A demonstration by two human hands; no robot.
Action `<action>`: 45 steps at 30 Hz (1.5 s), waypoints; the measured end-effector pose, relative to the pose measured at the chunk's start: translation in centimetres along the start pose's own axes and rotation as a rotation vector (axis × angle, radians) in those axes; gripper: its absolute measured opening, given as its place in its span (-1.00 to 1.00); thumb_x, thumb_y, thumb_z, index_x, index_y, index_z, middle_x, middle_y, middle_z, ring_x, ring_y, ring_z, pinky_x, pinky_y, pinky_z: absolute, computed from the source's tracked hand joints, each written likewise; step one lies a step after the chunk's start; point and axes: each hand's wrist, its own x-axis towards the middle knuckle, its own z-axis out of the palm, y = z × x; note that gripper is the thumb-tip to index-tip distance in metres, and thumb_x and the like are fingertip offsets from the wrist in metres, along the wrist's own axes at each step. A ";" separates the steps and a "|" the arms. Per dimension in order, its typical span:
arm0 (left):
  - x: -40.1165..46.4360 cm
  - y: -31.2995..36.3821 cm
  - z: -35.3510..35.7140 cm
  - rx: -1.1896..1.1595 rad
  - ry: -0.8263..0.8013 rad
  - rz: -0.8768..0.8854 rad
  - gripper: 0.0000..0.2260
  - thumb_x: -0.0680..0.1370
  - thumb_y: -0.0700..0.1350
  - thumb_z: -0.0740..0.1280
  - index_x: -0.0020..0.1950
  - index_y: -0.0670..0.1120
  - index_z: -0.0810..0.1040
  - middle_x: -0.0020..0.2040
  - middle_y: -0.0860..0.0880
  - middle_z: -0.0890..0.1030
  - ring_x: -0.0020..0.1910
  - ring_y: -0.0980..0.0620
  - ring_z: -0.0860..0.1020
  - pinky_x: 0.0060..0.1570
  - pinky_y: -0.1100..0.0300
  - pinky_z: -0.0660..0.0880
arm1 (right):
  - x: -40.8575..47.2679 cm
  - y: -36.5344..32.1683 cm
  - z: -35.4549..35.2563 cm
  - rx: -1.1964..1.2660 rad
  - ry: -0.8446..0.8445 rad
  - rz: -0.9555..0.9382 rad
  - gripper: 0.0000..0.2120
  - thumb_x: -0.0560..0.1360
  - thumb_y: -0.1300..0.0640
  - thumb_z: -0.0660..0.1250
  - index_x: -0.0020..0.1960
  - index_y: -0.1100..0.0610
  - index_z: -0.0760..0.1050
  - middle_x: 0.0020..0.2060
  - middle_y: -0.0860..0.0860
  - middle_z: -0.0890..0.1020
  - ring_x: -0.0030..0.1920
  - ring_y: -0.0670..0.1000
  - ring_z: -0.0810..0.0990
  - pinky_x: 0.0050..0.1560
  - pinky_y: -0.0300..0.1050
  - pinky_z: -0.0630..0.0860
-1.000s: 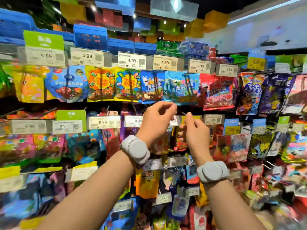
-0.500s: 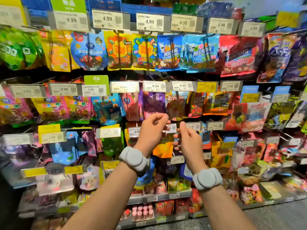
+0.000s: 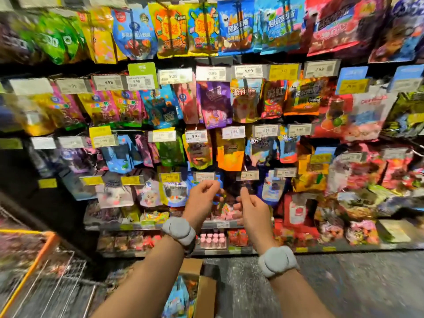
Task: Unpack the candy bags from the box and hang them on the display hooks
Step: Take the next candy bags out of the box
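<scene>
Both hands were up in front of the display: left hand [image 3: 202, 198] and right hand [image 3: 251, 204] close together, fingers curled, and I held no bag that I could make out. Whether anything small sat pinched between them, I couldn't tell through the blur.

The box [image 3: 199, 292] stood open on the floor at six o'clock between my forearms, with a blue candy bag [image 3: 180, 297] showing inside. Hung bags filled the hooks from nine through three o'clock.

I judged one hanging finished and the next pick due: drop a hand to the box and take a bag by its top edge.

A second before, my hands worked near the row under the 4.99 tags; by this moment my gaze had tipped down and the box had come into sight.
</scene>
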 end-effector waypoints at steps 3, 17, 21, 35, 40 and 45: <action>-3.0 -2.4 -0.7 0.019 0.074 -0.076 -0.82 0.61 -0.07 0.31 -0.09 -0.15 0.61 -0.17 -0.12 0.65 -0.23 -0.04 0.59 -0.22 0.08 0.50 | -2.0 2.2 0.4 -0.010 -0.074 0.067 -0.55 0.61 -0.21 0.17 -0.16 0.13 0.56 -0.29 0.07 0.67 -0.33 0.09 0.64 -0.35 -0.03 0.54; -8.1 -9.8 -8.3 -0.077 0.227 -0.384 -0.82 0.63 -0.06 0.28 -0.01 -0.18 0.51 -0.21 -0.11 0.56 -0.36 -0.03 0.51 -0.41 0.19 0.43 | -6.1 9.4 2.2 0.062 -0.259 0.368 -0.55 0.65 -0.16 0.14 -0.10 0.21 0.52 -0.31 0.10 0.57 -0.42 0.02 0.49 -0.49 -0.17 0.39; -9.3 -12.6 -10.5 -0.055 0.276 -0.445 -0.83 0.62 -0.06 0.30 -0.05 -0.16 0.49 -0.26 -0.08 0.57 -0.40 -0.03 0.53 -0.45 0.20 0.40 | -7.0 12.5 3.5 0.079 -0.304 0.490 -0.55 0.63 -0.20 0.15 -0.15 0.16 0.49 -0.42 0.03 0.50 -0.51 -0.01 0.42 -0.51 -0.21 0.32; -9.9 -19.3 -20.2 -0.113 0.275 -0.623 -0.81 0.61 -0.05 0.32 -0.13 -0.15 0.52 -0.36 -0.05 0.52 -0.46 -0.01 0.44 -0.48 0.26 0.37 | -9.1 18.7 10.3 -0.006 -0.343 0.770 -0.52 0.63 -0.20 0.14 -0.31 0.11 0.38 -0.54 0.00 0.44 -0.64 -0.05 0.35 -0.61 -0.31 0.24; -9.1 -20.6 -22.6 -0.151 0.279 -0.701 -0.76 0.63 -0.07 0.26 -0.24 -0.05 0.40 -0.44 0.03 0.42 -0.55 0.07 0.37 -0.54 0.32 0.29 | -9.6 18.0 12.0 -0.057 -0.316 0.759 -0.55 0.66 -0.13 0.11 -0.28 0.14 0.40 -0.51 0.04 0.48 -0.59 -0.02 0.39 -0.54 -0.28 0.29; -5.8 -23.6 -28.7 -0.101 0.298 -0.846 -0.82 0.60 -0.08 0.29 -0.17 -0.10 0.52 -0.27 -0.07 0.56 -0.37 0.00 0.53 -0.42 0.23 0.46 | -8.9 18.8 18.9 -0.154 -0.273 0.873 -0.57 0.67 -0.11 0.10 -0.12 0.22 0.45 -0.40 0.09 0.49 -0.48 0.02 0.41 -0.42 -0.24 0.28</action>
